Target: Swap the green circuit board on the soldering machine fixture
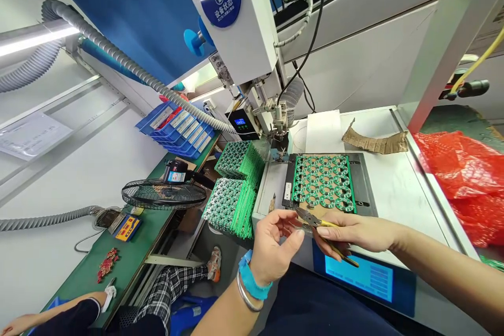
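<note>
Pliers (314,220) with yellow-and-black handles lie just off the near edge of the green circuit-board panel (325,180), their nose pointing at its near left corner. The right hand (354,232), in front of the panel's near right corner, has its grip wrapped around the handles. The left hand (273,249), in front and to the left of the panel, has its fingers curled beside the nose of the pliers; I cannot tell whether its grip holds anything. The panel itself lies in a black fixture (365,185) on the white desk (411,184). To the panel's left are two stacks of similar boards (228,205). Beyond its far right corner lies a torn strip of cardboard (374,143), and farther to its right is red plastic sheeting (468,184). A lit blue screen (360,277) is on the near side of the panel, below the right hand.
</note>
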`<state>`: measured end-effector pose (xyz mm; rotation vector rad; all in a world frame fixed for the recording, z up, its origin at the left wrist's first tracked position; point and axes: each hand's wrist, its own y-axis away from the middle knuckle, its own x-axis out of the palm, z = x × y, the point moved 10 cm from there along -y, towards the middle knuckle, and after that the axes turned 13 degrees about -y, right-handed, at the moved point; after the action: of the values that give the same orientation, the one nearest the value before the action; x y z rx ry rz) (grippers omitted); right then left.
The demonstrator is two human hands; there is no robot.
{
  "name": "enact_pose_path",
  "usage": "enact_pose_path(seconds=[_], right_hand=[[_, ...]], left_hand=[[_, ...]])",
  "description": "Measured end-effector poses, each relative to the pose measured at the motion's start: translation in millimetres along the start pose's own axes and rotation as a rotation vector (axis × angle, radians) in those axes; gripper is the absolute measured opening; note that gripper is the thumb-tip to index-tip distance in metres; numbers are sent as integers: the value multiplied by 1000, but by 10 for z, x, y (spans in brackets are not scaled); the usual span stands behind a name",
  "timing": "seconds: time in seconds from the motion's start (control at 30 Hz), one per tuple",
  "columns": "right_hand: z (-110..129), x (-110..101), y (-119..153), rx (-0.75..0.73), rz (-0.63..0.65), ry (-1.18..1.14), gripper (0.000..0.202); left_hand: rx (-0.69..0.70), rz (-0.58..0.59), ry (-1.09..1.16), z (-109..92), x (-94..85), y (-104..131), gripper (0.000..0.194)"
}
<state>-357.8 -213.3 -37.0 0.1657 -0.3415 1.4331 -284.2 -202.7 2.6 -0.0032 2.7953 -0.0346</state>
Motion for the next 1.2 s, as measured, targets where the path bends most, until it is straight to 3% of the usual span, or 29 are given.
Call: enact_pose_path(seconds=[0.1,0.23,0.43,0.6,0.7,0.9,1.2], right_hand=[[-64,100,-29,-5,26,-36,64],[-135,189,-52,1,45,-51,63],[-203,298,-52,6,56,-41,63],[-197,443,-62,-14,86,-51,62],[-182,517,-58,-33,100,-73,62],[-206,562,-45,-49,95,-93,61],[-306,600,-19,45,72,-162,61]], left_hand=[[0,13,12,-56,56,17,27],[-52,-60,-76,-25,-6,70,24],[-104,-79,-127,-9,-56,140,27],[-133,-105,-205,-14,-111,171,51],[-166,-98,-128,31,-111,210,60],[-226,-55,-8,40,-75,291,26],[-193,1,-98,7,-21,303,19]])
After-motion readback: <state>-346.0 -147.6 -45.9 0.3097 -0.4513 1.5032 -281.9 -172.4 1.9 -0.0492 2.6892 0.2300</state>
